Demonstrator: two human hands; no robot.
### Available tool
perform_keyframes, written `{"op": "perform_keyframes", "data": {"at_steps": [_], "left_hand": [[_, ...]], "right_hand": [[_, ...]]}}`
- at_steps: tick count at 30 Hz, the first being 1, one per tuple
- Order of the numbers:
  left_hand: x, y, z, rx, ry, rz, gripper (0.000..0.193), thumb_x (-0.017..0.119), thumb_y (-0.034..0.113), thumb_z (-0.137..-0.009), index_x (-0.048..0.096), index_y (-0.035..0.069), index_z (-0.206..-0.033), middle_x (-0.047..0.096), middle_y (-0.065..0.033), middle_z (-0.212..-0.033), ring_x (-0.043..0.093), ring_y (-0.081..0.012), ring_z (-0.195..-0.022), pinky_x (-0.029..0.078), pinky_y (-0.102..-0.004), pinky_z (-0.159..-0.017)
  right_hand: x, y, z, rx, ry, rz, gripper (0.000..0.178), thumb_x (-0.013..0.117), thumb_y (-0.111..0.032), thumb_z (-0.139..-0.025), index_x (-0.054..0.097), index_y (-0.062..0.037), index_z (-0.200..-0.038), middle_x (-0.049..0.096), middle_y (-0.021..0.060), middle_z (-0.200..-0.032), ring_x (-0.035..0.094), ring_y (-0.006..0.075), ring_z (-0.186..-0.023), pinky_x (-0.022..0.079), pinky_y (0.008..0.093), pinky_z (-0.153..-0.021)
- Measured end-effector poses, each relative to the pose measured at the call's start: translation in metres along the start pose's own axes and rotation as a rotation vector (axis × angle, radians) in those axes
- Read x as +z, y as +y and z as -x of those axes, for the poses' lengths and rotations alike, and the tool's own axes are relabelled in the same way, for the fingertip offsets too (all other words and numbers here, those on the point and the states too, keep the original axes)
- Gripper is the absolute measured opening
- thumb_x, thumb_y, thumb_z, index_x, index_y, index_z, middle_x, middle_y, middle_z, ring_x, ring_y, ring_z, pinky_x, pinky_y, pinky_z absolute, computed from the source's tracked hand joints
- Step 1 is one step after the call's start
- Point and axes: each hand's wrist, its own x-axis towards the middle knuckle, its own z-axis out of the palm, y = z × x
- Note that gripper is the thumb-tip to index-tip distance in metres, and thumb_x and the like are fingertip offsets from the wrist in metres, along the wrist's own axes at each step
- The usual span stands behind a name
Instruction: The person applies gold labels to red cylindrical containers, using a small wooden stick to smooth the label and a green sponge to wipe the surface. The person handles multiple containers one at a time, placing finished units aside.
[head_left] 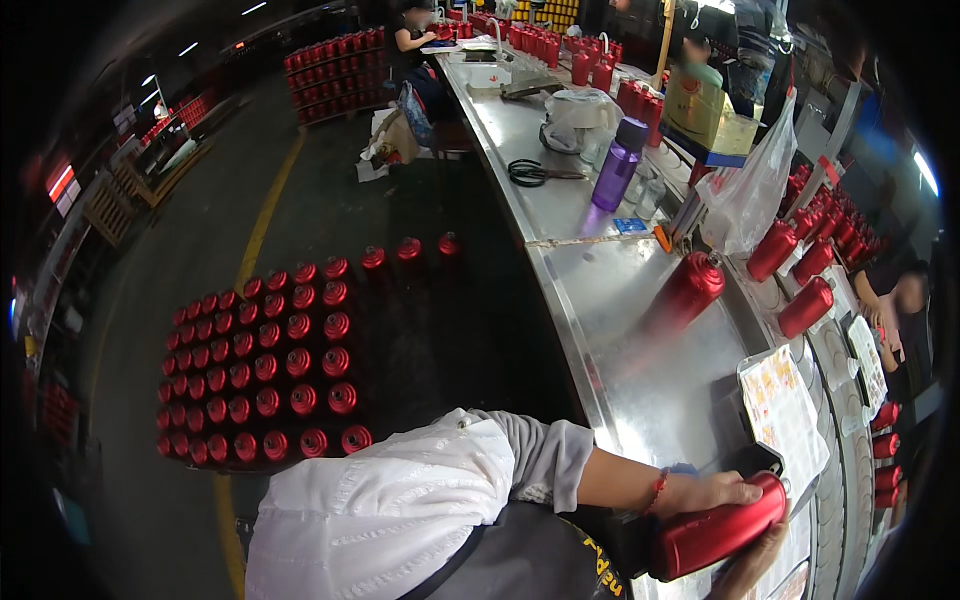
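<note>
A shiny red metal bottle (pixel 715 530) with a small narrow top lies tilted at the lower right, above the near end of the metal table. My left hand (pixel 712 492) grips its upper side, thumb toward the top end. From the other side my right hand (pixel 755 562) presses on the bottle; part of it is cut off by the lower edge. Beside the bottle's top lies a printed sheet (pixel 782 410). Another red bottle (pixel 690 292) stands on the metal table (pixel 640 400) farther off.
Rows of red bottles (pixel 268 365) stand low on my left. A purple drinking bottle (pixel 618 168), black scissors (pixel 540 173) and a plastic bag (pixel 585 115) are farther up the table. A conveyor (pixel 835 420) with red bottles runs along the right; a co-worker (pixel 890 310) is beyond it.
</note>
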Motion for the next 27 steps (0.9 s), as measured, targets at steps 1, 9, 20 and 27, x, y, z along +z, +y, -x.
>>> {"op": "perform_keyframes", "data": {"at_steps": [1,9,20,27], "left_hand": [[0.0,0.002,-0.001,-0.031,0.015,0.028,0.076,0.057,0.064,-0.094,0.04,0.006,-0.14,0.055,-0.0103,-0.124,0.059,-0.0184,-0.108,0.05,-0.0321,-0.09],[-0.017,-0.012,-0.025,0.009,0.148,0.066,0.084,0.061,0.062,-0.093,0.036,-0.002,-0.142,0.057,-0.0155,-0.126,0.06,-0.0187,-0.11,0.052,-0.0337,-0.094],[-0.041,-0.041,-0.054,0.004,0.213,-0.147,0.092,0.056,0.069,-0.091,0.04,-0.006,-0.141,0.057,-0.022,-0.126,0.061,-0.0307,-0.109,0.05,-0.0407,-0.094],[-0.03,-0.01,-0.055,-0.043,0.081,0.073,0.044,0.054,0.044,-0.103,0.061,0.003,-0.117,0.07,-0.007,-0.099,0.069,-0.0119,-0.08,0.059,-0.0259,-0.068]], "right_hand": [[0.003,0.002,0.008,-0.006,-0.044,0.025,0.086,0.041,-0.063,-0.101,0.023,0.0002,-0.156,0.028,0.0219,-0.16,0.026,0.0352,-0.148,0.021,0.0463,-0.122],[0.01,0.057,0.016,-0.043,0.098,0.075,0.069,0.033,-0.048,-0.109,0.029,0.0034,-0.155,0.038,0.0205,-0.155,0.043,0.0291,-0.139,0.035,0.0387,-0.114],[0.01,0.062,0.021,-0.03,0.113,0.043,0.058,0.034,-0.033,-0.109,0.034,0.0072,-0.151,0.045,0.0206,-0.149,0.048,0.0282,-0.134,0.039,0.0377,-0.111],[0.01,0.055,0.005,0.069,0.179,0.122,0.058,0.04,-0.039,-0.109,0.044,0.0037,-0.147,0.063,0.0155,-0.13,0.061,0.0169,-0.111,0.048,0.0284,-0.094]]}}
